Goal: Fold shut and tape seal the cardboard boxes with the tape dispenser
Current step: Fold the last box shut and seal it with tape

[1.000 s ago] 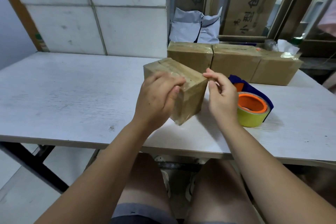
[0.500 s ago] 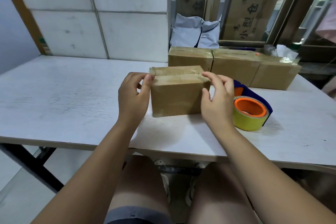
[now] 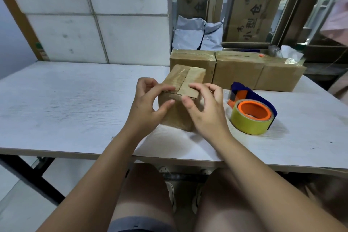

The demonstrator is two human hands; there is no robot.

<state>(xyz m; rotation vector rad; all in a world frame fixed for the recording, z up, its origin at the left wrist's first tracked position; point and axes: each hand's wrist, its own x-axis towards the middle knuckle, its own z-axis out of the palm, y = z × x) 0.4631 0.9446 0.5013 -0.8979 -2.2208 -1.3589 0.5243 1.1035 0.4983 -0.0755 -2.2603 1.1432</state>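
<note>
So the small brown cardboard box (image 3: 183, 98) just got spun round and set flat on the scuffed white table (image 3: 66, 103); half a second back its long side faced us, now the flap seam runs away from us. Looks like that seam gets taped next. Left hand (image 3: 148, 103) and right hand (image 3: 204, 108) pinch the near top edge, fingers curled on the flaps. The orange-cored yellow tape dispenser (image 3: 251, 114) sits untouched just right. Glossy taped boxes (image 3: 239, 69) line up behind.

Near face of the box (image 3: 180, 117) partly covered by both hands, tabletop (image 3: 75, 103) cut off at both sides, dispenser handle (image 3: 243, 90) partly hidden behind its roll
</note>
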